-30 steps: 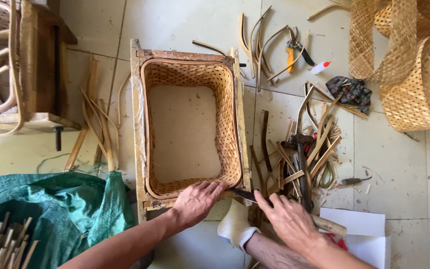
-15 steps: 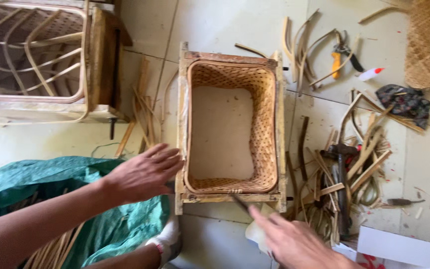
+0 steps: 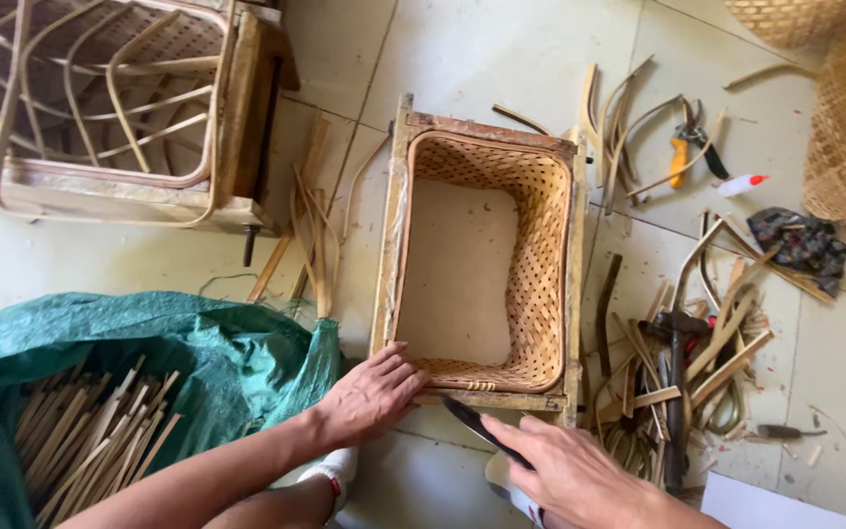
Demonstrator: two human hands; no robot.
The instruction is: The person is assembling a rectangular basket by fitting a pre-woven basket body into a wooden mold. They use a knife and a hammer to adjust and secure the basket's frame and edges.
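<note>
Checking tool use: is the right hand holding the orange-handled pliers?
No, the orange-handled pliers lie on the floor beyond the woven basket, while the right hand grips a dark blade at its near rim.

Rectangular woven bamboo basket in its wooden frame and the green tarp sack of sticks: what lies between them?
Head view: between the rectangular woven bamboo basket and the green tarp sack, bare floor tile and loose bamboo strips; nearer, the left hand rests on the frame's corner.

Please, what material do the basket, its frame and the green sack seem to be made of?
Basket: thin cane or bamboo strips, tan and matt; the crossed weave shows. Frame: likely raw wood, worn and stained. Green sack: apparently woven plastic, slightly shiny and creased.
</note>
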